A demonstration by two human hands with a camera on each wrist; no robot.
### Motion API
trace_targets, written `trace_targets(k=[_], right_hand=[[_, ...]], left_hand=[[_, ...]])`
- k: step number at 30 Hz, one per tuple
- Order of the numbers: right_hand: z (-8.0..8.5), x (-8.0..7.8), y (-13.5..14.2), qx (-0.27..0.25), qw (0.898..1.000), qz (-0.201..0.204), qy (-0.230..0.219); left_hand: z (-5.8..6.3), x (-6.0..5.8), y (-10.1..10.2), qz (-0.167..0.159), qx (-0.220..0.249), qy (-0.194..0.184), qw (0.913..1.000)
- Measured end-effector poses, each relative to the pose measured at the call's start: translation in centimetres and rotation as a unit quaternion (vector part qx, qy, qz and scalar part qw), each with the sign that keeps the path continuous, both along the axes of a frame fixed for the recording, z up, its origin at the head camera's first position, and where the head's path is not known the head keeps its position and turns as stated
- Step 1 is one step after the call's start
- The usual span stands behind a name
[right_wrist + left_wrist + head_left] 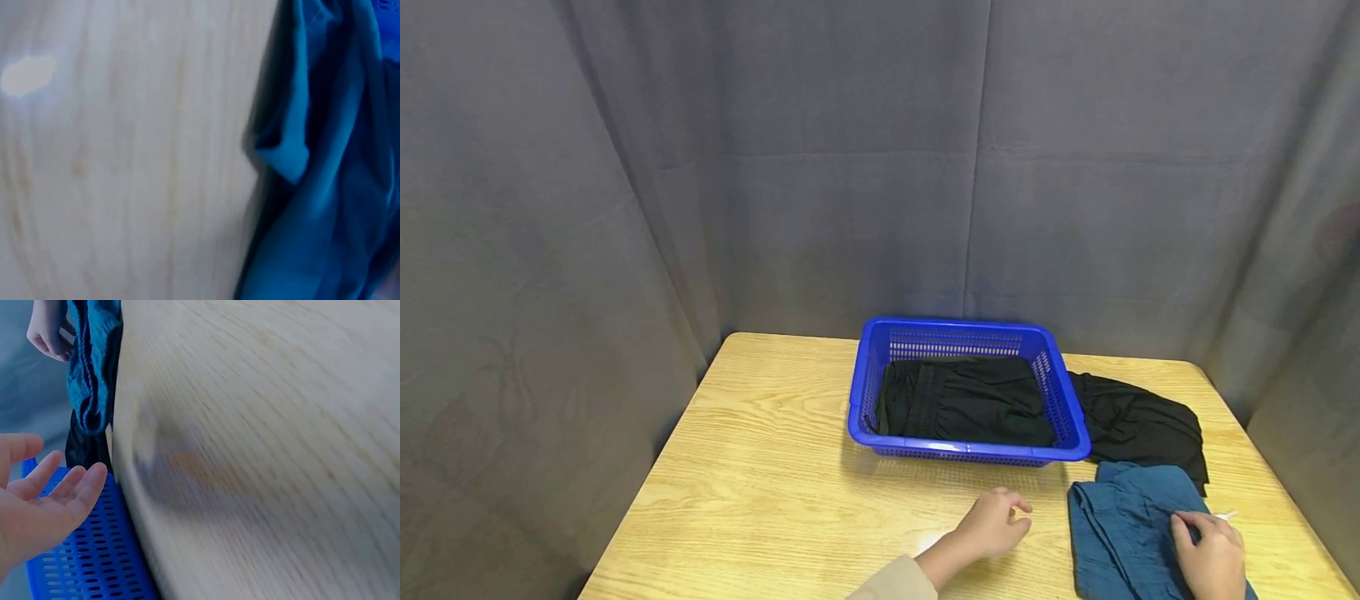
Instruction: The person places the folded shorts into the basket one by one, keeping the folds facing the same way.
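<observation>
A folded teal-blue garment (1123, 529) lies on the table at the right front, and its loose folds fill the right side of the right wrist view. My right hand (1212, 554) is over its right part with fingers loosely bent. No cloth shows pinched between them. To the left of the garment, my left hand (992, 523) hovers above the table in front of the blue basket (970, 448), fingers relaxed and nothing held. Inside the basket lies a folded black garment (977, 404) with a gathered waistband.
Another black garment (1142, 421) lies to the right of the basket, partly under the teal one. A small white tag (1226, 516) sticks out near my right hand. The wooden table (752, 467) is bordered by grey curtains (850, 167).
</observation>
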State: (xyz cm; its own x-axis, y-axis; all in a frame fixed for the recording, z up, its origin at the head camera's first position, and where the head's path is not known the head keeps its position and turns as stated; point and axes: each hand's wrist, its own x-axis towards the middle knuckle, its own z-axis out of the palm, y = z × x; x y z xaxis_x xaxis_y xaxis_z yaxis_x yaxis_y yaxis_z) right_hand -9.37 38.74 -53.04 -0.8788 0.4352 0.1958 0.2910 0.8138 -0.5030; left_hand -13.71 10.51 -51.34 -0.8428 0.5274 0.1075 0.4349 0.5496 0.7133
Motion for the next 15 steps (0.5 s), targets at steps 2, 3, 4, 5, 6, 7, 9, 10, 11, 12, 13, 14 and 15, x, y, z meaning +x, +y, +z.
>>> trace_targets(k=[2, 3, 4, 5, 6, 7, 9, 10, 11, 12, 13, 14, 15], right_hand=[[0.0, 0.0, 0.1, -0.004, 1.000, -0.011, 0.001], [-0.1, 0.0, 0.2, -0.008, 1.000, -0.021, 0.000], [-0.1, 0.0, 0.3, -0.009, 1.000, -0.028, -0.004], [-0.1, 0.0, 0.4, -0.009, 0.999, -0.032, -0.006], [-0.2, 0.0, 0.6, -0.010, 0.999, -0.035, -0.011], [-0.2, 0.0, 0.7, -0.011, 0.999, -0.036, -0.019], [-0.3, 0.0, 1.0, -0.014, 0.999, -0.034, -0.033], [-0.3, 0.0, 1.1, -0.016, 0.998, -0.029, -0.047], [-0.4, -0.1, 1.2, -0.019, 0.998, -0.026, -0.056], [-0.4, -0.1, 1.4, -0.023, 0.997, -0.026, -0.069], [-0.4, -0.1, 1.5, -0.027, 0.996, -0.026, -0.079], [-0.4, -0.2, 1.7, -0.028, 0.996, -0.026, -0.083], [-0.4, -0.2, 1.9, -0.031, 0.995, -0.027, -0.090]], left_hand=[[-0.2, -0.2, 0.2, 0.006, 0.008, -0.023, 0.9997], [-0.3, -0.3, 0.4, 0.009, 0.013, -0.039, 0.9991], [-0.3, -0.4, 0.5, 0.012, 0.018, -0.052, 0.9984], [-0.4, -0.5, 0.6, 0.013, 0.022, -0.063, 0.9977], [-0.5, -0.6, 0.7, 0.015, 0.027, -0.076, 0.9966], [-0.6, -0.8, 0.8, 0.019, 0.031, -0.091, 0.9952], [-0.8, -1.0, 1.1, 0.027, 0.038, -0.113, 0.9925], [-0.9, -1.2, 1.2, 0.030, 0.041, -0.120, 0.9914], [-0.9, -1.3, 1.3, 0.035, 0.043, -0.129, 0.9902], [-1.0, -1.4, 1.4, 0.039, 0.047, -0.137, 0.9886], [-1.0, -1.4, 1.4, 0.044, 0.051, -0.142, 0.9876], [-1.0, -1.5, 1.5, 0.048, 0.054, -0.148, 0.9864], [-1.0, -1.5, 1.5, 0.052, 0.058, -0.155, 0.9849]])
